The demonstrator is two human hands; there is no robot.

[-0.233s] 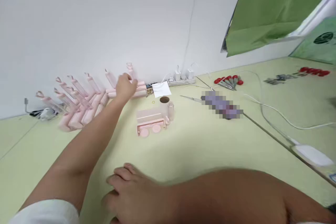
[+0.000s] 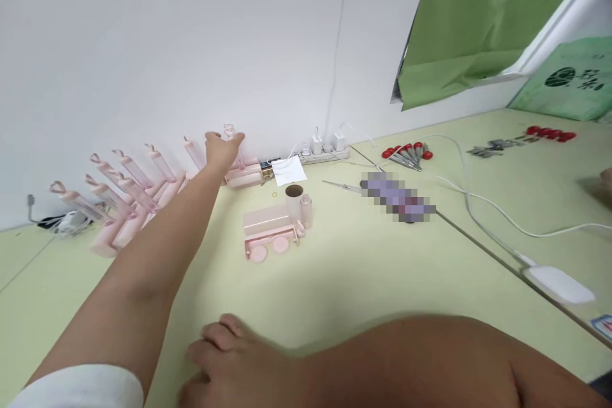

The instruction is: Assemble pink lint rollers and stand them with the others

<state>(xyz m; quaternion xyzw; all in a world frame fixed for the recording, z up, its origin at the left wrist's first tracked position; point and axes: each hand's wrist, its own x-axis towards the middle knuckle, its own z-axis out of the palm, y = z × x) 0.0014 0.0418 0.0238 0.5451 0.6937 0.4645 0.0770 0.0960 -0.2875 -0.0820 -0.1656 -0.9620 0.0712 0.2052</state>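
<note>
My left hand (image 2: 222,150) reaches to the wall, thumb and fingers apart around a clear pink tube (image 2: 228,130) with an ear-shaped top. The tube stands at a pink box (image 2: 245,175); my hand hides part of it. Along my left forearm, several similar pink tubes (image 2: 131,167) with loop tops stand at pink boxes (image 2: 112,234). My right hand (image 2: 234,363) rests on the table near me, fingers loosely bent and apart, nothing seen in it. Beyond it lies an opened pink case (image 2: 268,220) with two round pink discs, beside a pale hollow cylinder (image 2: 294,204) and a small clear pink bottle (image 2: 306,211).
A power strip (image 2: 329,155) with plugged chargers runs along the wall, with white paper (image 2: 289,170) beside it. Thin pointed tweezers (image 2: 340,187), a blurred-out purple object (image 2: 399,196), red-ended metal tools (image 2: 411,154) and a white cable (image 2: 497,197) lie to the right.
My left thumb and fingers have spread wider at the ear-topped tube. The view has shifted slightly, and a blurred skin-toned shape now shows at the right edge. My right hand stays on the table.
</note>
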